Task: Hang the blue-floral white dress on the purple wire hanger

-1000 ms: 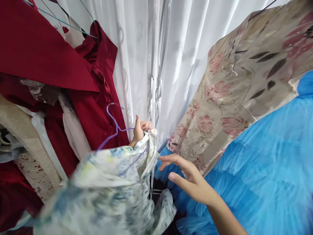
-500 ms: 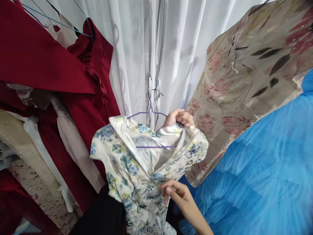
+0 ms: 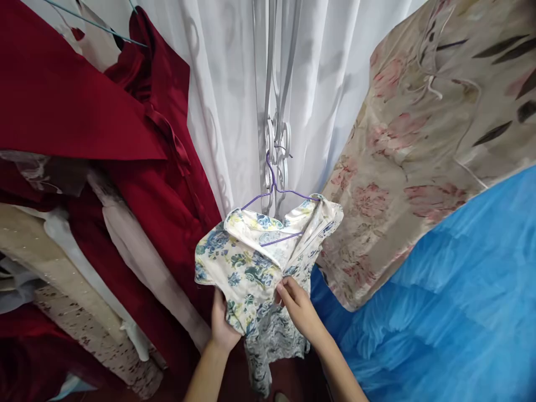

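A short-sleeved floral blouse (image 3: 255, 268), white with blue, green and yellow flowers, hangs on a purple wire hanger (image 3: 274, 187). My left hand (image 3: 224, 326) grips the blouse's left side below the sleeve, its thumb in front and most of its fingers hidden behind the cloth. My right hand (image 3: 295, 304) pinches the front edge at the bottom of the V neckline. The hanger's hook catches on white rings (image 3: 276, 134) in front of the curtain. The lower part of the blouse hangs bunched between my forearms.
Dark red garments (image 3: 167, 134) hang at the left, with pale and beige clothes (image 3: 129, 251) below. A white curtain (image 3: 226, 84) forms the back. To the right are a beige flowered garment (image 3: 389, 184) and a ruffled blue dress (image 3: 439, 301).
My left hand has left the blouse's shoulder by the hanger and come down to its left side. My right hand has closed on the front edge. The blouse now sits turned on its hanger.
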Action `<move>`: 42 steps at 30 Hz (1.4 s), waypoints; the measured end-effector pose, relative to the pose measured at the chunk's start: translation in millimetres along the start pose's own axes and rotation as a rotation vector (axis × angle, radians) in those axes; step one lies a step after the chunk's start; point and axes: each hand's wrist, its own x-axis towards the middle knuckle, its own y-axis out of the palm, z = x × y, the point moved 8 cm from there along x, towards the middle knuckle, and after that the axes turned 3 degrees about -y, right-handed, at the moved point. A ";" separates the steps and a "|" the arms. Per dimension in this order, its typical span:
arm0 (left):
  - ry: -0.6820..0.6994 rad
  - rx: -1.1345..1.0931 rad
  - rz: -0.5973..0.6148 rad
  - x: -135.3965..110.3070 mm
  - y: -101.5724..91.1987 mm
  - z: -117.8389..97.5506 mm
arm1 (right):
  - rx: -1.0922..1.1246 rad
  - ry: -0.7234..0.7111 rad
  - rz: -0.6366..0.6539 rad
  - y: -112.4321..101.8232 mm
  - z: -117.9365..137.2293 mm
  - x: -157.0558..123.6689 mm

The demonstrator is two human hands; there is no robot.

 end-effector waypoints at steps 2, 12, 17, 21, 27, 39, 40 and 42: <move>-0.032 -0.207 -0.091 -16.0 -24.4 15.2 | 0.059 -0.008 -0.034 9.3 -1.0 11.0; -0.013 -0.130 -0.189 -27.7 -25.8 12.3 | 0.141 -0.007 -0.253 10.1 -7.1 36.5; 0.104 -0.168 -0.575 -35.2 -78.8 21.6 | -0.128 -0.071 -0.357 -11.0 -10.4 19.7; 0.385 0.120 -1.007 -61.1 -107.9 18.2 | -0.452 -0.335 -0.205 -17.8 4.9 7.8; 0.421 0.472 -0.449 -27.9 11.1 25.9 | -0.807 -0.729 0.249 -20.8 54.9 3.4; 0.314 0.749 -0.188 -22.0 70.3 30.1 | -1.345 -0.994 0.514 -44.3 179.2 75.6; 0.304 0.767 -0.179 -25.5 68.8 28.8 | -1.374 -1.016 0.498 -44.8 197.1 86.8; 0.281 0.791 -0.156 -31.3 67.4 27.6 | -1.399 -1.054 0.417 -45.5 232.3 105.8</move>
